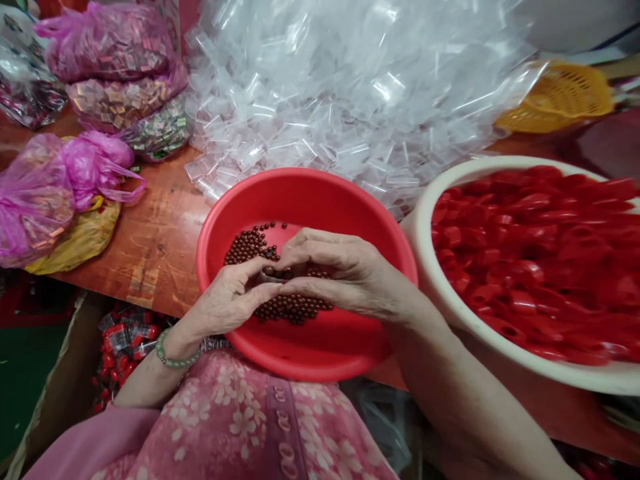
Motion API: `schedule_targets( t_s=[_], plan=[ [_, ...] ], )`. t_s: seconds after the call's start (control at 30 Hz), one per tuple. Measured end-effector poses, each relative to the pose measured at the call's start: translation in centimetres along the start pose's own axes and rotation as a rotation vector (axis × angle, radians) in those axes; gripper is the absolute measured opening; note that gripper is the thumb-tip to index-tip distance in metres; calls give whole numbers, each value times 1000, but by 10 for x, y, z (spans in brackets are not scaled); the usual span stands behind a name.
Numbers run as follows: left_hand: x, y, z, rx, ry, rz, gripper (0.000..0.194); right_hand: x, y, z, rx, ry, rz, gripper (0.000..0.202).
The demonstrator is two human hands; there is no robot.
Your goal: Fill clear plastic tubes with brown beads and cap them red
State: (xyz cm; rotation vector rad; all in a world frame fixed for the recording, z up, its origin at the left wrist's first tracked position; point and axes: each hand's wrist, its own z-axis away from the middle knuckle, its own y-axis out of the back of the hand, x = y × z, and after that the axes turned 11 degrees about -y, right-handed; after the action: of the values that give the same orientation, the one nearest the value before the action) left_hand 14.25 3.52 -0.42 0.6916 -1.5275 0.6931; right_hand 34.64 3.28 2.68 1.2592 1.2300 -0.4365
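Note:
My left hand (233, 293) and my right hand (350, 270) meet over a red basin (305, 357). Their fingertips are pressed together, with thumbs below and fingers above. A pale, partly see-through bit shows between the fingers, too covered to name. Small shiny brown balls (295, 308) lie in the left and middle part of the basin, below and around both hands. A few of them show in the gap between the fingers; whether they are held or lie behind, I cannot tell.
Clear plastic tube-like pieces (340, 127) are heaped behind the basin. A white tub (425, 220) full of red plastic parts (530, 267) stands right. Pink bags (120, 47) sit at left, a yellow basket (565, 100) at back right. Red-capped items (125, 347) fill a box below.

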Motion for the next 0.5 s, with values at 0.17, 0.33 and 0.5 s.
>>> schedule_targets(
  t_s=[0.17, 0.33, 0.5],
  plan=[
    [-1, -3, -3, 30, 54, 81, 22, 4, -2, 6, 67, -56, -6, 10],
    [1, -5, -6, -34, 34, 45, 22, 2, 1, 8, 28, -95, -37, 13],
    [-3, -3, -6, -105, 28, 29, 25, 0, 3, 0, -105, -45, 58, 16]
  ],
)
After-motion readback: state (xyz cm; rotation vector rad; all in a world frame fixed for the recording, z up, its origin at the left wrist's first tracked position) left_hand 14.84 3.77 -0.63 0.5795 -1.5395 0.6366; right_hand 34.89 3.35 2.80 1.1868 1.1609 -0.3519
